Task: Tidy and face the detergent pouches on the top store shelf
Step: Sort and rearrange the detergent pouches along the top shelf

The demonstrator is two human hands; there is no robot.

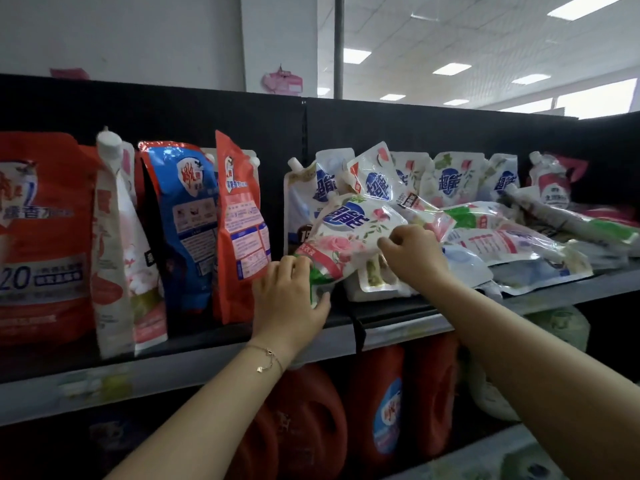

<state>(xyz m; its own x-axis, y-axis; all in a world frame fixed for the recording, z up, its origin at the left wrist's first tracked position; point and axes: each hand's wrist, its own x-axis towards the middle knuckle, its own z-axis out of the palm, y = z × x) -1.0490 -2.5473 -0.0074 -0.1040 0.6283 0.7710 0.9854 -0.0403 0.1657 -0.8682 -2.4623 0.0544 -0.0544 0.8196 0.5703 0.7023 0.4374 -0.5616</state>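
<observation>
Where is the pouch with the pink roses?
The rose pouch is mid-shelf, held tilted between both hands, just right of the upright orange pouch.

We read 超能 in blue on the rose-printed pouch (349, 233) and again on the upright white pouches (453, 178) behind it; a large "20" stood on the big red bag (41, 237); smaller print was illegible.
</observation>
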